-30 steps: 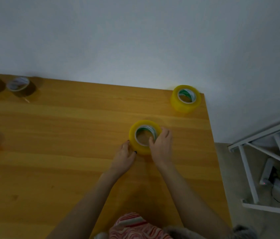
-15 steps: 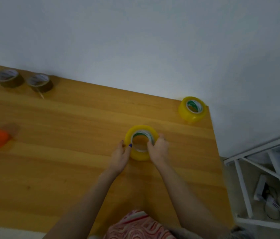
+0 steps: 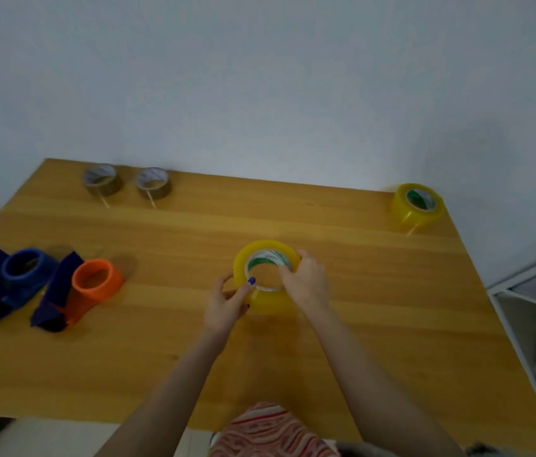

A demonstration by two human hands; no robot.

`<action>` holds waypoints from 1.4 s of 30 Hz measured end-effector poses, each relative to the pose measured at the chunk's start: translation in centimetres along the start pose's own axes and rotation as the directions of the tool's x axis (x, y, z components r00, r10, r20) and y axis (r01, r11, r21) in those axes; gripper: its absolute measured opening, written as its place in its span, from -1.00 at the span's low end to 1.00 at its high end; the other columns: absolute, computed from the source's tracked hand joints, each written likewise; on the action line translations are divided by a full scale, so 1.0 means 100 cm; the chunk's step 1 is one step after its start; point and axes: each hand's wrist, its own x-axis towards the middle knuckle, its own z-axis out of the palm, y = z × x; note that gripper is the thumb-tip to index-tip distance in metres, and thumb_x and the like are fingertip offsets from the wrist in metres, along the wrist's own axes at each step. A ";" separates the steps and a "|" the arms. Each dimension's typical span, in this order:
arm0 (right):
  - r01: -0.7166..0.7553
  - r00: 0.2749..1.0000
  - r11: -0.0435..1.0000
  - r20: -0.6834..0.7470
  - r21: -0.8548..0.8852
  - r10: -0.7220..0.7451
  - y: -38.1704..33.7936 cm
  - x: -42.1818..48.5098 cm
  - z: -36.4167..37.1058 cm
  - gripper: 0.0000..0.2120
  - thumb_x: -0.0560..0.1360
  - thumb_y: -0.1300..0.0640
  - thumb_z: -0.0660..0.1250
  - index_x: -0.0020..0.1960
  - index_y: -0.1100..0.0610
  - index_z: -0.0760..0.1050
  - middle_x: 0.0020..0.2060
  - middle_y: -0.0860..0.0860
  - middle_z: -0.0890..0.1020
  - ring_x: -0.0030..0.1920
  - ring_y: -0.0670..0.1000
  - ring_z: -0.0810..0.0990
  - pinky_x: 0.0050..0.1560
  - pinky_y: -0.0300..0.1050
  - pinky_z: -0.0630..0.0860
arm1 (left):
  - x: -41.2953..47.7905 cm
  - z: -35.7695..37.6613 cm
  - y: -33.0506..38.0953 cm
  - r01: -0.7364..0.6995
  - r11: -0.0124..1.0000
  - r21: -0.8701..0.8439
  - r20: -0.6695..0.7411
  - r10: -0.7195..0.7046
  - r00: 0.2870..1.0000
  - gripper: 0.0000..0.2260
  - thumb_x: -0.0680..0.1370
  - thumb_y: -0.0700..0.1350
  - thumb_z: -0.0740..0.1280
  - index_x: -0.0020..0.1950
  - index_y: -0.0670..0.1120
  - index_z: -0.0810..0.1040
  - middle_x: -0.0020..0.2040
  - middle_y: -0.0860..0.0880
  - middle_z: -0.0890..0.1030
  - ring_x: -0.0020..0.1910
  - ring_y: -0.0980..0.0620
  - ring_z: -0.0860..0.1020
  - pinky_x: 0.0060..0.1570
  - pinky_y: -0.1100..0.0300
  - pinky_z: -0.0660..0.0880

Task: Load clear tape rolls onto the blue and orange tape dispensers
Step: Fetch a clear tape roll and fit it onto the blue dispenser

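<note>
Two dispensers, four rolls and a pair of hands share the wooden table [image 3: 375, 341], whose bare middle gives room to work. Largest of the tools, the blue tape dispenser [image 3: 3, 285] lies on its side near the left edge with its empty hub facing up, and the orange tape dispenser [image 3: 79, 291] lies just beside it the same way; lying so, each hub looks ready to take a roll from above. Between them and the right edge, near the middle of the table, the clear tape roll [image 3: 266, 278], yellowish with a green-printed core, is flat or barely raised; I cannot tell which. The right hand [image 3: 308, 282] wraps its far right rim, fingers curled over the top edge into the core, probably to steady it. The left hand [image 3: 225, 300] presses fingertips against the near left wall, thumb on the rim, seemingly feeling for the tape's loose end or readying a lift. Neither dispenser is loaded yet. A second clear tape roll [image 3: 416, 206] waits at the far right corner, presumably for the other dispenser. Two smaller brown tape rolls [image 3: 126, 183] sit side by side at the back, well apart from the work.
</note>
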 end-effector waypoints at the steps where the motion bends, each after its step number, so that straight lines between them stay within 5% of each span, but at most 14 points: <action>1: 0.010 1.000 1.000 0.014 -0.002 -0.010 -0.007 0.000 0.004 -0.46 0.53 -0.03 0.28 0.44 0.11 0.27 0.27 0.06 0.50 0.15 0.09 0.56 0.02 0.02 0.57 | 0.001 -0.007 0.003 -0.018 1.000 -0.010 -0.015 0.018 1.000 -0.59 0.48 -0.03 0.40 0.29 0.01 0.39 -0.16 -0.10 0.59 -0.23 -0.03 0.53 -0.23 0.11 0.51; 4: 0.068 0.993 0.998 0.095 0.017 -0.070 -0.028 0.001 0.018 -0.48 0.54 -0.04 0.25 0.44 0.11 0.27 0.18 0.04 0.56 -0.07 0.02 0.59 -0.12 -0.05 0.57 | 0.004 -0.029 0.006 -0.060 0.997 -0.046 -0.082 0.056 0.995 -0.63 0.48 -0.05 0.40 0.25 0.03 0.41 -0.19 -0.11 0.58 -0.24 -0.03 0.50 -0.21 0.06 0.48; 9: 0.144 0.964 0.977 0.202 0.156 -0.174 -0.072 0.001 0.045 -0.50 0.54 0.00 0.27 0.42 0.16 0.30 0.26 0.05 0.50 0.00 -0.01 0.52 0.01 -0.11 0.49 | 0.012 -0.074 0.013 -0.096 0.978 -0.185 -0.194 0.060 0.979 -0.67 0.48 -0.09 0.40 0.21 0.03 0.43 -0.22 -0.05 0.56 -0.30 0.03 0.48 -0.25 0.15 0.46; 14: 0.059 0.944 0.975 0.307 0.215 -0.125 -0.117 -0.010 0.081 -0.42 0.50 -0.11 0.26 0.43 0.11 0.25 0.27 0.03 0.47 0.04 0.08 0.59 -0.03 0.03 0.57 | 0.026 -0.131 0.024 -0.146 0.973 -0.176 -0.225 0.105 0.969 -0.65 0.47 -0.09 0.40 0.22 0.04 0.42 -0.14 -0.09 0.57 -0.18 -0.01 0.52 -0.14 0.09 0.48; 20: -0.098 0.950 0.949 0.313 0.300 -0.001 -0.169 -0.032 0.137 -0.45 0.52 -0.06 0.28 0.43 0.10 0.24 0.06 0.01 0.50 -0.21 -0.03 0.52 -0.06 0.05 0.62 | 0.039 -0.219 0.037 -0.194 0.981 -0.018 -0.127 0.190 0.973 -0.57 0.47 -0.02 0.39 0.31 0.00 0.39 0.04 -0.08 0.58 0.00 -0.03 0.57 -0.13 0.16 0.54; 24: -0.164 0.955 0.895 0.295 0.415 0.038 -0.207 -0.056 0.178 -0.46 0.51 -0.05 0.29 0.43 0.08 0.26 0.16 -0.01 0.50 -0.02 0.01 0.54 0.05 0.04 0.57 | 0.049 -0.284 0.053 -0.248 0.966 0.071 -0.060 0.252 0.966 -0.64 0.51 -0.03 0.36 0.28 0.00 0.44 0.02 -0.07 0.61 -0.08 0.00 0.61 -0.23 0.20 0.56; 27: -0.185 0.953 0.882 0.299 0.433 0.053 -0.229 -0.071 0.203 -0.40 0.45 -0.11 0.31 0.43 0.05 0.28 0.27 0.03 0.50 0.21 0.10 0.52 0.18 0.16 0.52 | 0.056 -0.319 0.060 -0.245 0.964 0.106 -0.036 0.250 0.967 -0.59 0.51 0.00 0.34 0.35 0.00 0.40 0.07 -0.10 0.60 0.05 -0.04 0.59 0.01 0.02 0.58; 32: -0.166 0.952 0.876 0.306 0.453 0.023 -0.258 -0.073 0.223 -0.40 0.41 -0.17 0.31 0.38 0.03 0.34 0.17 0.02 0.56 0.12 0.06 0.57 0.12 0.15 0.56 | 0.066 -0.345 0.070 -0.254 0.965 0.062 -0.040 0.257 0.966 -0.62 0.55 -0.07 0.31 0.36 -0.01 0.39 0.01 -0.11 0.59 -0.04 -0.01 0.59 -0.23 0.28 0.52; 35: -0.148 0.952 0.874 0.306 0.462 -0.001 -0.270 -0.065 0.229 -0.56 0.49 -0.06 0.31 0.32 0.06 0.39 -0.04 -0.05 0.59 -0.12 -0.06 0.58 0.04 0.09 0.60 | 0.073 -0.355 0.074 -0.271 0.959 0.079 -0.059 0.276 0.959 -0.60 0.54 -0.08 0.31 0.37 -0.01 0.38 0.00 -0.10 0.59 -0.11 0.04 0.57 -0.28 0.30 0.49; 42: -0.103 0.958 0.897 0.287 0.430 -0.028 -0.297 -0.063 0.249 -0.69 0.47 0.02 0.33 0.20 0.03 0.48 -0.19 -0.02 0.64 -0.15 0.07 0.66 -0.10 0.16 0.63 | 0.094 -0.384 0.078 -0.364 0.892 0.269 -0.080 0.397 0.914 -0.61 0.54 -0.01 0.29 0.37 0.06 0.38 -0.17 -0.06 0.55 -0.27 0.06 0.51 -0.37 0.33 0.44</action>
